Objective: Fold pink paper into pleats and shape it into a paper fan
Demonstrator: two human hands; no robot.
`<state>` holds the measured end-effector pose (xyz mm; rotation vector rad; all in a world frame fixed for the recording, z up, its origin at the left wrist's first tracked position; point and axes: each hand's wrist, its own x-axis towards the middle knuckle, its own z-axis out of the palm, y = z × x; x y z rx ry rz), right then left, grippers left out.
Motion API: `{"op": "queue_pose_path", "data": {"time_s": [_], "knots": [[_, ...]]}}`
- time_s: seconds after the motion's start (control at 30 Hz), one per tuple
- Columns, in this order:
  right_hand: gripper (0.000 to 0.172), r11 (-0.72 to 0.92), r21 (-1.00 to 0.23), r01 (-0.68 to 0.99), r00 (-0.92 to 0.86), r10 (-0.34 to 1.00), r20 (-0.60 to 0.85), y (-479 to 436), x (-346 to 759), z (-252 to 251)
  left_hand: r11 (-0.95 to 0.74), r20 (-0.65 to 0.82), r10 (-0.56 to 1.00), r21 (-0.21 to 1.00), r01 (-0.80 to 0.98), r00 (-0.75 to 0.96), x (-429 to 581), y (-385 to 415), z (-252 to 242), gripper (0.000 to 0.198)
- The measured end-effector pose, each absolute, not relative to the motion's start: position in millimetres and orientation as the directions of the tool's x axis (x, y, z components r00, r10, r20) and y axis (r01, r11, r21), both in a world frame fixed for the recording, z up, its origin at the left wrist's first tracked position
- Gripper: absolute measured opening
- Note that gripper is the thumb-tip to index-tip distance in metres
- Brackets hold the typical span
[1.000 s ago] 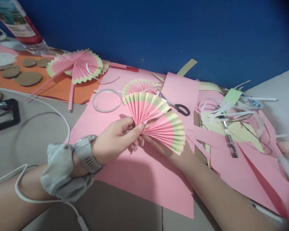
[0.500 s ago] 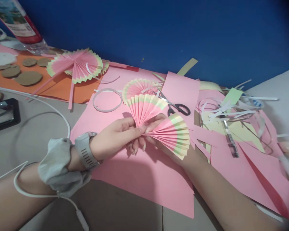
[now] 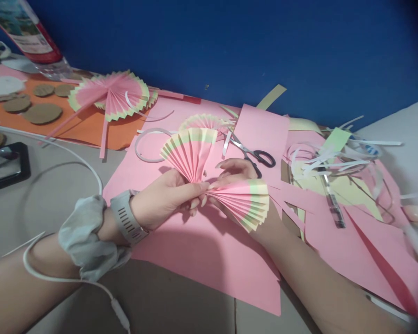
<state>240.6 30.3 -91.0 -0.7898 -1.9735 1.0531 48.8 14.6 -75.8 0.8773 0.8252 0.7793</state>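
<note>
Above a pink sheet of paper (image 3: 209,260), I hold a pleated paper fan (image 3: 191,148), pink with green and pale yellow bands at its outer edge. It is pinched in the middle, so two halves spread apart, one up and one to the right. My left hand (image 3: 176,192) closes its thumb and fingers on that pinched middle. Curled round from the other side, my right hand (image 3: 238,169) holds the fan near the middle, and the right half lies over its palm. Part of the right fingers is hidden by the pleats. Just behind are another pleated fan (image 3: 202,122) and black-handled scissors (image 3: 252,153).
Finished-looking round fans with paper sticks (image 3: 125,95) lie on orange paper at left, near cardboard discs (image 3: 42,112), a bottle (image 3: 38,44) and a phone (image 3: 7,162). Paper strips (image 3: 323,162) and a pen-like clear tool (image 3: 332,199) lie at right. A white cable (image 3: 69,280) loops over my left forearm.
The upper half of the fan has swung left, and the right half has tilted lower. My right fingers have lifted away from the upper half and show more.
</note>
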Motion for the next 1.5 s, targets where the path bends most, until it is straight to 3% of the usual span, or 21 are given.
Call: {"op": "queue_pose_path", "data": {"time_s": [0.1, 0.2, 0.37, 0.5, 0.67, 0.97, 1.13, 1.23, 1.4, 1.5], "knots": [[0.058, 0.407, -0.897, 0.170, -0.469, 0.834, 0.289, 27.5, 237.8, -88.2, 0.439, -0.309, 0.851, 0.862, -0.252, 0.426, 48.3, 14.5, -77.1, 0.014], [0.061, 0.473, -0.840, 0.267, -0.461, 0.828, 0.320, 27.2, 237.7, -86.8, 0.463, -0.347, 0.848, 0.853, -0.242, 0.400, 48.8, 14.1, -75.8, 0.014], [0.087, 0.527, -0.789, 0.317, -0.484, 0.805, 0.343, 27.8, 243.1, -85.1, 0.489, -0.384, 0.844, 0.838, -0.241, 0.374, 50.6, 14.0, -71.4, 0.014], [0.073, 0.528, -0.816, 0.235, -0.464, 0.799, 0.383, 27.0, 245.3, -82.8, 0.543, -0.438, 0.819, 0.801, -0.252, 0.371, 47.6, 16.6, -68.1, 0.015], [0.056, 0.654, -0.735, 0.178, -0.477, 0.711, 0.517, 29.2, 245.0, -82.4, 0.623, -0.495, 0.742, 0.758, -0.193, 0.452, 40.5, 22.9, -63.0, 0.017], [0.051, 0.749, -0.581, 0.317, -0.520, 0.650, 0.554, 25.9, 244.8, -76.3, 0.597, -0.467, 0.789, 0.737, -0.317, 0.399, 38.6, 23.3, -61.5, 0.014], [0.062, 0.763, -0.506, 0.401, -0.514, 0.645, 0.565, 24.8, 244.4, -77.7, 0.572, -0.471, 0.816, 0.742, -0.350, 0.335, 37.4, 23.5, -62.0, 0.016], [0.069, 0.751, -0.538, 0.383, -0.524, 0.656, 0.543, 24.3, 243.7, -82.5, 0.554, -0.478, 0.832, 0.743, -0.375, 0.282, 37.5, 24.5, -62.5, 0.015], [0.098, 0.569, -0.760, 0.315, -0.480, 0.786, 0.389, 21.7, 242.2, -89.6, 0.521, -0.441, 0.849, 0.793, -0.316, 0.292, 38.2, 24.6, -65.6, 0.014], [0.106, 0.514, -0.770, 0.378, -0.514, 0.808, 0.288, 19.6, 240.0, -87.7, 0.511, -0.444, 0.855, 0.811, -0.285, 0.268, 38.7, 24.4, -65.1, 0.009]]}}
